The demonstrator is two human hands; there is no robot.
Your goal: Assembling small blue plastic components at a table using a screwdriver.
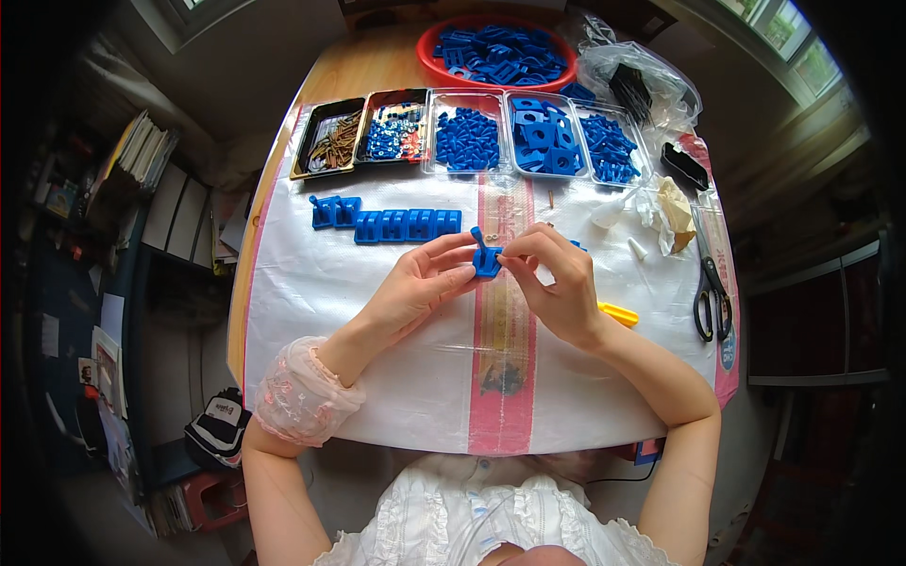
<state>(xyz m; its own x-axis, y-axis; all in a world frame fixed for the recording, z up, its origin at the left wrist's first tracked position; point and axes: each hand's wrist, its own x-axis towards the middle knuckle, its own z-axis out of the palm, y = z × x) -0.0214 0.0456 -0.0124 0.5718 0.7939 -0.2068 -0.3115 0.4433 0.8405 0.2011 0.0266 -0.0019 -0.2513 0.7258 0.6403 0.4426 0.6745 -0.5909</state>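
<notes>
Over the middle of the table, my left hand [429, 281] grips a small blue plastic bracket [487, 263] between thumb and fingers. A blue knobbed lever [478, 238] stands up from the bracket. My right hand [557, 278] is closed in a pinch at the bracket's right side; whatever lies between its fingertips is too small to make out. A row of blue brackets [408, 225] lies beyond my left hand, with a pair of lever-fitted blue brackets [336, 211] at its left end. By my right wrist is a yellow handle [618, 314], partly hidden.
Along the back stand trays of screws [335, 139], small metal pieces [394, 132] and blue parts [467, 140]. Behind them is a red basin [427, 71] heaped with blue pieces. Black scissors [713, 297], a white nozzle [637, 248] and crumpled paper [676, 215] lie at right.
</notes>
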